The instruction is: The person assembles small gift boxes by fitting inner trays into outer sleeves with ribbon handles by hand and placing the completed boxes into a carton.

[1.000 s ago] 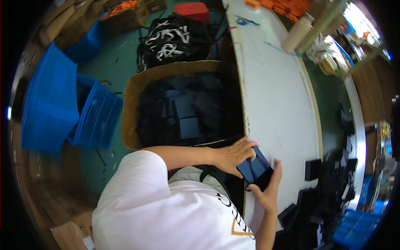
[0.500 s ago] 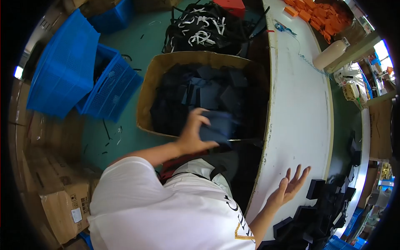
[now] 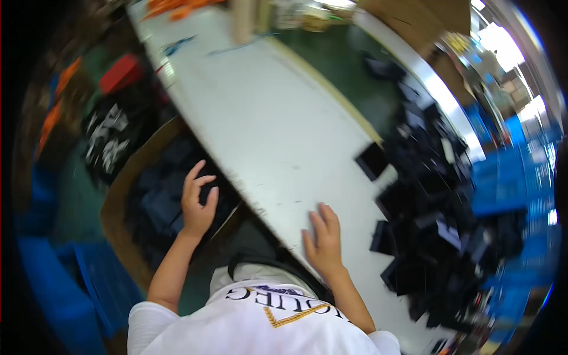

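My left hand (image 3: 198, 204) is raised beside the table edge, over the near side of a cardboard carton (image 3: 121, 198). Its fingers are apart and hold nothing. Inside the carton lie several dark blue boxes (image 3: 163, 204), blurred and partly hidden by the carton's wall. Over the white tabletop (image 3: 266, 136) is my right hand (image 3: 325, 239), open with thumb and fingers spread and nothing in it. To its right, a heap of black boxes (image 3: 420, 236) spreads over the table; one open black box (image 3: 373, 161) lies at the heap's far left.
Blue plastic crates (image 3: 56, 290) stand on the floor at lower left, and more blue crates (image 3: 509, 177) at the right. A black bag with white strips (image 3: 109, 139) and a red container (image 3: 121, 72) are behind the carton. Orange pieces (image 3: 177, 7) lie at the table's far end.
My left hand has let go of the dark blue box it held over the carton. The view has swung right toward the black heap, and my right hand is now over the tabletop near it.
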